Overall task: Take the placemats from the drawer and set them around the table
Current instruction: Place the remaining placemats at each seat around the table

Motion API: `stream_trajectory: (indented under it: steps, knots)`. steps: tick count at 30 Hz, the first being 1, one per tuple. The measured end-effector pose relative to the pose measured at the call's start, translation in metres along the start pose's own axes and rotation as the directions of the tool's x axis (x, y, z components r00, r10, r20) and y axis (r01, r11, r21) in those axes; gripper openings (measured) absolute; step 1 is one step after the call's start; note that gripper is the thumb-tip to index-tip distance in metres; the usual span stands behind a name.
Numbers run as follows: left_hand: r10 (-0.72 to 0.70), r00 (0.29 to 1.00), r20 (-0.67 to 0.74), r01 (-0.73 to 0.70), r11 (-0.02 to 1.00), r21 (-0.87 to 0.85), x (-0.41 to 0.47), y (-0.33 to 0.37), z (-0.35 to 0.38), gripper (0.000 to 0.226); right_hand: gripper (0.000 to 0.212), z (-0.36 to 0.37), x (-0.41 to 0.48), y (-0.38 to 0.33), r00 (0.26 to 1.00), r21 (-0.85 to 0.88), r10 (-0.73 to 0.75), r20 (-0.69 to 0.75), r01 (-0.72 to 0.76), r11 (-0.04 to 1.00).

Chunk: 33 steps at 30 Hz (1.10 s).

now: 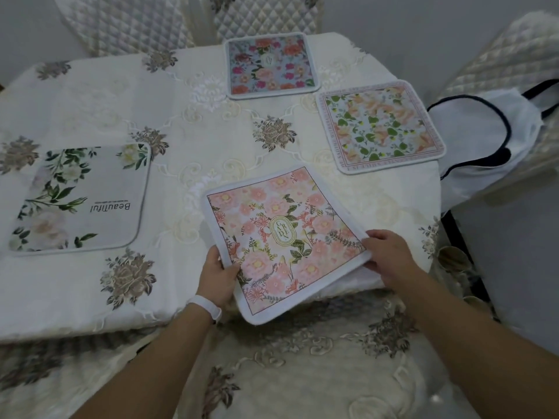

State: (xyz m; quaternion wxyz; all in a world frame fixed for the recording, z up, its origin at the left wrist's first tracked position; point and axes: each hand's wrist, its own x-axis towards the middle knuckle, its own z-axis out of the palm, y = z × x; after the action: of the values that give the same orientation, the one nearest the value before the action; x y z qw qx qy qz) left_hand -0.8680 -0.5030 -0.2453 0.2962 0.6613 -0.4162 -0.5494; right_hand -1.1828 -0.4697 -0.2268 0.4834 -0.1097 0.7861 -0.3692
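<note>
A pink floral placemat [281,234] lies at the table's near edge, its near corner hanging past the edge. My left hand [218,278] grips its left edge and my right hand [390,255] grips its right corner. Three other placemats lie flat on the table [211,137]: a white one with green leaves and the word "Beautiful" [81,198] at the left, a blue one with red and pink flowers [270,66] at the far side, and a peach and green one [379,127] at the right.
The table wears a cream embroidered cloth that drapes over the near edge. Quilted chairs [130,22] stand behind the table and another [514,55] at the right. A white bag with dark trim [484,140] rests on the right chair. A white band circles my left wrist.
</note>
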Motion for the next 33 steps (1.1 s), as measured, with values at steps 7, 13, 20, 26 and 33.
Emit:
stream_trajectory:
  steps: [7, 13, 20, 26, 33]
  knots:
    - [0.007, 0.999, 0.035, -0.011, 0.994, 0.109, 0.027, 0.02, 0.001, 0.027, 0.019, -0.009, -0.022, 0.009, 0.994, -0.25, -0.073, 0.075, 0.09, 0.964]
    - [-0.054, 0.998, -0.032, 0.057, 0.992, 0.112, 0.031, 0.019, 0.01, 0.024, 0.012, -0.011, -0.024, 0.024, 0.993, -0.553, -0.098, 0.072, 0.121, 0.824]
    - [-0.013, 0.998, -0.066, 0.022, 0.991, 0.133, 0.021, 0.014, 0.01, 0.04, 0.017, -0.012, -0.024, 0.025, 0.985, -0.723, -0.11, 0.13, 0.17, 0.67]
    - [0.393, 0.903, 0.174, -0.395, 0.597, 0.698, 0.025, -0.004, 0.012, 0.066, 0.055, 0.009, -0.021, 0.034, 0.767, -0.849, -0.436, 0.471, 0.529, 0.014]
    - [0.283, 0.793, 0.539, -0.582, 0.091, 0.808, 0.057, -0.007, 0.03, 0.073, 0.083, 0.071, 0.019, 0.025, 0.641, -0.698, -0.277, 0.715, 0.675, -0.238]
